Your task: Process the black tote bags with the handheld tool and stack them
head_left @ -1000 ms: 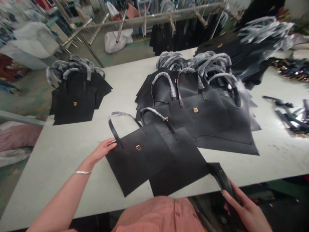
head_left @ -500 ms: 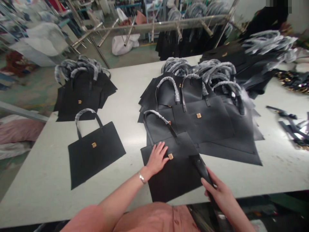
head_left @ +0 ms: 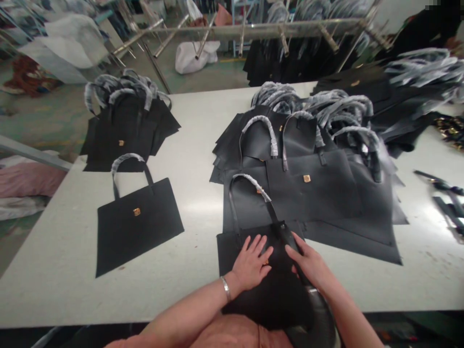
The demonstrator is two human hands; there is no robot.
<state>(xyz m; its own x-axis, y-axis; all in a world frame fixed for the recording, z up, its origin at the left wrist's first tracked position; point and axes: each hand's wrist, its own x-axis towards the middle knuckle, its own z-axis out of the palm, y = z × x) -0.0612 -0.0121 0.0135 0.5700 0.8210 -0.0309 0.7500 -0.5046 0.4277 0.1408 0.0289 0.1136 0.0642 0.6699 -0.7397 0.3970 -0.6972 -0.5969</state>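
Black bag [head_left: 277, 297] lies on the desk [head_left: 145, 295] right in front of the person, lower edge lost behind forearm and shirt. Left hand [head_left: 252, 263] flat on it, fingers slightly spread, mostly covering the gold clasp [head_left: 267, 262]. Right hand [head_left: 308, 258] pinches a dark strap [head_left: 287, 237]; fingers partly hidden behind it. Strap's far end unclear, black on black.

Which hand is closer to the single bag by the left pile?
Left: the left hand rests on another bag, right of the single bag; the right hand is farther right.
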